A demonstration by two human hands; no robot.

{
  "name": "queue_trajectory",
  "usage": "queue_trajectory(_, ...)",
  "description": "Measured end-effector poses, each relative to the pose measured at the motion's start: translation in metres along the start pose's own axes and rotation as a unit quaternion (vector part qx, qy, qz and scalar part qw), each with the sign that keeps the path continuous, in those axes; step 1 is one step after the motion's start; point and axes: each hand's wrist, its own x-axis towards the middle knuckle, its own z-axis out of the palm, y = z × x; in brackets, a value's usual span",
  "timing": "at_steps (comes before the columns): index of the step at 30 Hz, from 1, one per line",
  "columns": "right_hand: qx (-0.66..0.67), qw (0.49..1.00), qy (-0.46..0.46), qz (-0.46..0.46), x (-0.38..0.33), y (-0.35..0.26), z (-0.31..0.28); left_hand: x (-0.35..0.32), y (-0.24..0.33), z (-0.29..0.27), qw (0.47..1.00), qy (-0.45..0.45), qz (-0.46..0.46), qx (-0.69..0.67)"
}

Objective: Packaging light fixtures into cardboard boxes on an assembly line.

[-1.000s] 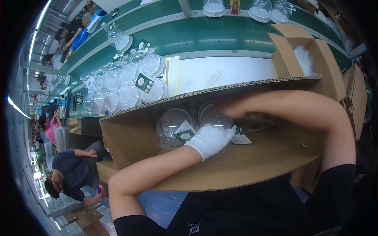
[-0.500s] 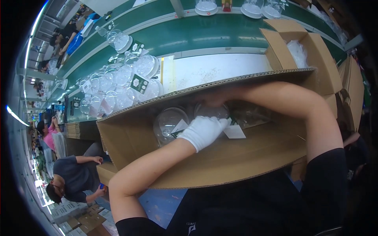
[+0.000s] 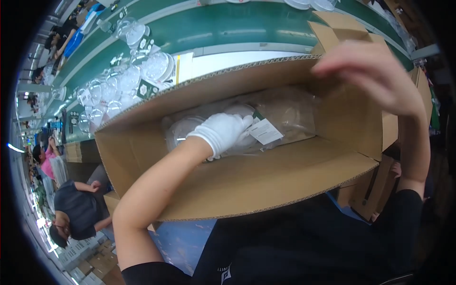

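A deep brown cardboard carton (image 3: 266,190) stands open in front of me. Clear plastic round containers (image 3: 184,129) lie in a row on its floor, in and among clear film. My left hand (image 3: 221,133), in a white glove, reaches down into the carton with its fingers curled in against the middle container. What they grip is hidden under the glove. A white card tag (image 3: 266,131) lies at the fingertips, with a green card (image 3: 258,115) beside it. Bare and blurred, my right hand (image 3: 368,76) is above the carton's right end, fingers stretched out and holding nothing.
Beyond the carton is a green conveyor belt (image 3: 213,31) with a white work surface (image 3: 228,61) before it. Many clear containers with tags (image 3: 114,88) crowd the left. Another open carton (image 3: 339,31) stands at the far right. A co-worker (image 3: 78,209) is at the left.
My right hand has come up out of the carton to its right end. The left hand stays inside, slightly left and higher in view. More of the containers and the white tag shows.
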Motion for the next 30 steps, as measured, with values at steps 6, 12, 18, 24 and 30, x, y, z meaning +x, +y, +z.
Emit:
queue_trajectory(6,-0.311,0.924,0.196,0.103,-0.046,0.054,0.041,0.011,0.001,-0.030,0.998,-0.059,-0.010,-0.022)
queue_trajectory(12,-0.337,0.917,0.175,0.121,-0.033,0.070,0.040,0.047,-0.019,-0.039,0.987,-0.081,-0.039,-0.136)
queue_trajectory(18,-0.311,0.918,0.194,0.150,-0.025,0.073,0.038,0.088,-0.049,0.018,0.922,-0.193,-0.063,-0.329)
queue_trajectory(24,-0.297,0.924,0.186,0.155,-0.023,0.078,0.033,0.090,-0.055,0.006,0.919,-0.234,-0.118,-0.294)
queue_trajectory(30,-0.317,0.923,0.196,0.092,-0.020,0.097,0.023,0.074,-0.024,-0.038,0.955,-0.144,0.039,-0.256)
